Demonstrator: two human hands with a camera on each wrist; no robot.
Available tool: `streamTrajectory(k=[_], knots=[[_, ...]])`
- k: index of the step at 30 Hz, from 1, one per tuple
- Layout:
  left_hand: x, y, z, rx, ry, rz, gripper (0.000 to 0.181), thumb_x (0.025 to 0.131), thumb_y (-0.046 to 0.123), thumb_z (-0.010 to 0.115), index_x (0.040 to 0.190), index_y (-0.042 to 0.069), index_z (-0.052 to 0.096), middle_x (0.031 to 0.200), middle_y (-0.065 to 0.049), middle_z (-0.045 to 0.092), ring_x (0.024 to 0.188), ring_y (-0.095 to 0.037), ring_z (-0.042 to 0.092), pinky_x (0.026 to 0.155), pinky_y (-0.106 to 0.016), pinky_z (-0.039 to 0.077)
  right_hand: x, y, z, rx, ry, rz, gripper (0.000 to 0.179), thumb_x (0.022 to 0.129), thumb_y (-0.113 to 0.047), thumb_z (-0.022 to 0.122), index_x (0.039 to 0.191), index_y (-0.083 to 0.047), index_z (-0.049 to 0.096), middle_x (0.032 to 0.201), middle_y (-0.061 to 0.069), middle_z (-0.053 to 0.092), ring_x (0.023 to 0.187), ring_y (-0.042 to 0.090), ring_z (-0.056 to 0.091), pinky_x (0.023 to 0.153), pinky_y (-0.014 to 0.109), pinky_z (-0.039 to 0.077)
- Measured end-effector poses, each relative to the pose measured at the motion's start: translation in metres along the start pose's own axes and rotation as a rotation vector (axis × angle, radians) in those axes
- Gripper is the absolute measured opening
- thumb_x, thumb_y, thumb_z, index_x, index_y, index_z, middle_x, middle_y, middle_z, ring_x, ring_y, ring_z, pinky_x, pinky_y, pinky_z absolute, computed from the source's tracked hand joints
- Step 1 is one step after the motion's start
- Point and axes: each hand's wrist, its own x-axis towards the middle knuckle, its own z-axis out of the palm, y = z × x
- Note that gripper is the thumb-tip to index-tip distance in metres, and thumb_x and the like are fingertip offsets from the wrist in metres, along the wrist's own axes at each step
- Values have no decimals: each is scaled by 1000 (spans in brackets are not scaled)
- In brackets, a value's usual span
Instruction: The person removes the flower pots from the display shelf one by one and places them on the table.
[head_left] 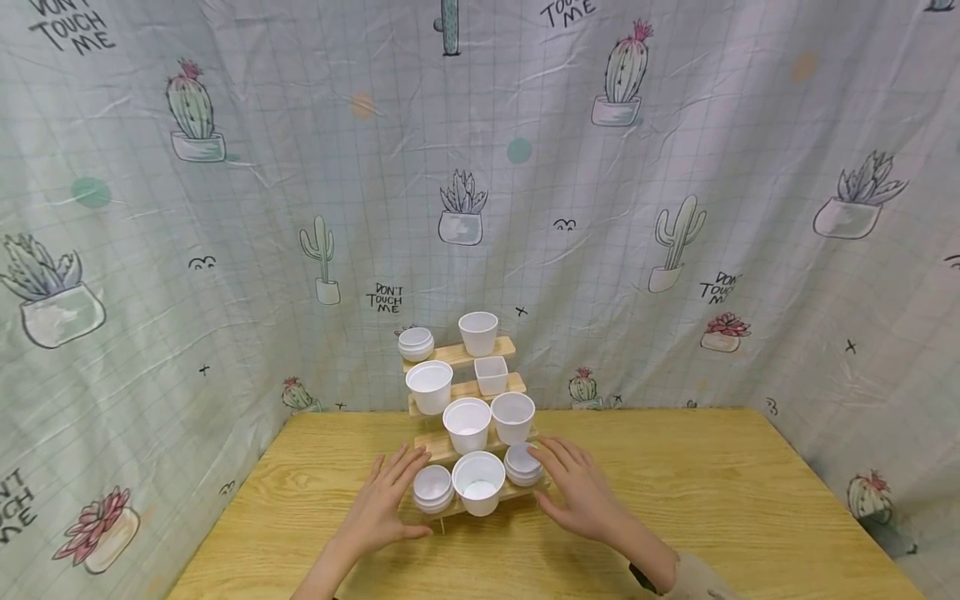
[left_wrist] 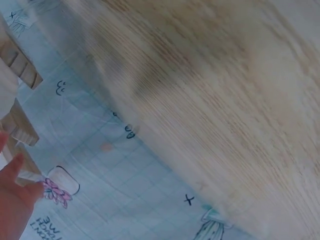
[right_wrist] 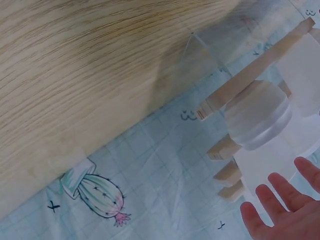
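A wooden stepped stand (head_left: 450,354) holds several white plastic cups and jars. Its lowest step carries a round jar (head_left: 432,493) on the left, a flared cup (head_left: 478,500) in the middle and another round jar (head_left: 521,471) on the right. My left hand (head_left: 381,507) is at the stand's left side, fingers spread beside the left jar. On the other side, my right hand (head_left: 581,493) has its fingertips right at the right jar. In the right wrist view its extended fingers (right_wrist: 277,192) show close to the white containers. Neither palm holds anything.
Higher steps carry more white cups (head_left: 430,387), a square cup (head_left: 491,375) and a jar (head_left: 416,343). The stand sits on a wood-grain table (head_left: 675,500). Behind and along both sides hangs a cactus-print curtain (head_left: 525,275).
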Motion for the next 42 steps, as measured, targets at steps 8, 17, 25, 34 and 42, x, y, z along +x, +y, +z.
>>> streamTrajectory(k=[8, 17, 25, 34, 42], knots=[[-3, -3, 3, -14, -1, -11, 106, 40, 43, 86, 132, 12, 43, 134, -6, 46, 126, -32, 38, 101, -60, 26, 5, -2, 8, 1, -2, 5, 57, 70, -30, 71, 121, -13, 54, 121, 9, 54, 110, 26, 49, 84, 47, 45], [3, -4, 5, -32, -39, -54, 99, 43, 45, 85, 130, 16, 46, 132, -2, 47, 125, -29, 40, 103, -59, 25, 8, -3, 16, 13, -23, 23, 52, 71, -30, 69, 120, -18, 54, 122, 10, 54, 109, 28, 49, 84, 48, 44], [9, -2, 7, -23, -31, -49, 94, 45, 46, 84, 128, 18, 48, 127, -3, 49, 124, -27, 42, 103, -57, 28, 10, -4, 21, -10, -75, 33, 49, 74, -32, 67, 121, -23, 54, 126, 13, 49, 113, 31, 46, 86, 51, 42], [10, -1, 8, -34, -62, -45, 94, 49, 45, 83, 130, 14, 45, 137, -4, 42, 130, -31, 35, 103, -58, 27, 11, -3, 23, -11, -107, 51, 47, 77, -33, 65, 121, -25, 53, 126, 14, 48, 112, 32, 46, 86, 51, 42], [11, 0, 10, -23, -68, -68, 93, 50, 47, 82, 129, 14, 46, 137, -4, 43, 130, -27, 35, 103, -56, 29, 12, -2, 29, -8, -98, 49, 49, 75, -33, 67, 121, -24, 54, 123, 14, 48, 108, 32, 47, 82, 51, 43]])
